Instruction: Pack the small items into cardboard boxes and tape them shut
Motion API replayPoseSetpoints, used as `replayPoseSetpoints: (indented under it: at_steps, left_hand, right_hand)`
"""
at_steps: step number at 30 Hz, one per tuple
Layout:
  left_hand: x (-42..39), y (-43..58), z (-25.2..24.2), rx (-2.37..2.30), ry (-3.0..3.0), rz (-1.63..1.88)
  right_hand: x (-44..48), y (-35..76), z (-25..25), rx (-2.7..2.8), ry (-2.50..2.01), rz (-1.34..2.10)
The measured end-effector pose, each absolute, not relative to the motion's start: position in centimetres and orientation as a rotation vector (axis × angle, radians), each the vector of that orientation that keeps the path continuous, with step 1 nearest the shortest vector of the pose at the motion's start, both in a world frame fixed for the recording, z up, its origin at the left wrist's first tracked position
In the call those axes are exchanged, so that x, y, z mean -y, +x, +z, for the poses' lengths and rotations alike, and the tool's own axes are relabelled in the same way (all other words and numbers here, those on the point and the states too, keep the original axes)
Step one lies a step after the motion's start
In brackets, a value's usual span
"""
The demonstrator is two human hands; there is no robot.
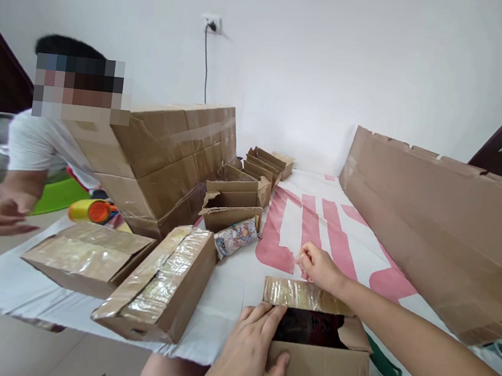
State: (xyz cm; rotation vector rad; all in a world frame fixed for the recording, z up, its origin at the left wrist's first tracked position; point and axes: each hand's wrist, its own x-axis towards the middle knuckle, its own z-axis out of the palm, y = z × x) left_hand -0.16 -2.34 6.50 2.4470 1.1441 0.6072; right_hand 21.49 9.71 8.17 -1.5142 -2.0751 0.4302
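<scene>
In front of me on the table sits a small cardboard box (319,368) with its top open and dark, glossy contents showing inside. Its far flap (307,294) is raised and covered with clear tape. My left hand (256,344) grips the box at its left end, thumb against the near wall. Beyond the box, my right hand (318,267) hovers with its fingers pinched together; whatever is between them is too small to make out. A green curved object (383,360) lies partly hidden beside the box's right end.
Two taped boxes (170,275) (86,254) lie at left, near a patterned packet (237,237). Open cartons (234,201) line up behind, beside stacked large boxes (169,155). A cardboard panel (430,225) stands at right. Another person (36,141) is at far left.
</scene>
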Motion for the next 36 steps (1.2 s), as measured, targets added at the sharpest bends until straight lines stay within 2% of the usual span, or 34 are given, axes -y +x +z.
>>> replayPoseSetpoints:
  at_steps: [5,9,12,15,20,23,29,32,36]
  left_hand:
    - [2.3,-0.4,5.9,-1.144,2.512,0.626]
    - [1.9,-0.6,5.1,-1.124,2.578,0.672]
    - [1.8,-0.5,4.9,-1.113,2.607,0.7]
    - [1.7,-0.4,4.9,-1.136,2.618,0.716]
    - [1.7,-0.2,4.7,-1.168,2.624,0.755]
    - [1.7,-0.2,4.5,-1.161,2.638,0.756]
    - [1.9,-0.3,4.6,-1.192,2.637,0.794]
    - [1.4,-0.6,5.5,-1.166,2.686,0.781]
    - [-0.8,-1.1,7.3,-1.082,2.769,0.598]
  right_hand:
    - [-9.2,26.8,9.9,1.972,-1.533,0.262]
    - [-4.4,33.8,9.9,1.875,-1.638,0.008]
    - [1.4,39.7,7.1,1.977,-1.729,-0.392]
    - [8.0,44.4,2.0,1.981,-1.898,-0.559]
    - [16.1,46.6,-6.9,1.927,-2.16,-0.414]
    - [17.7,46.5,-9.4,1.821,-2.185,-0.366]
    - [18.2,46.8,-9.0,1.887,-2.216,-0.179]
    - [18.1,46.7,-7.8,1.974,-2.241,-0.178]
    - [16.3,46.1,-5.0,1.951,-2.203,-0.279]
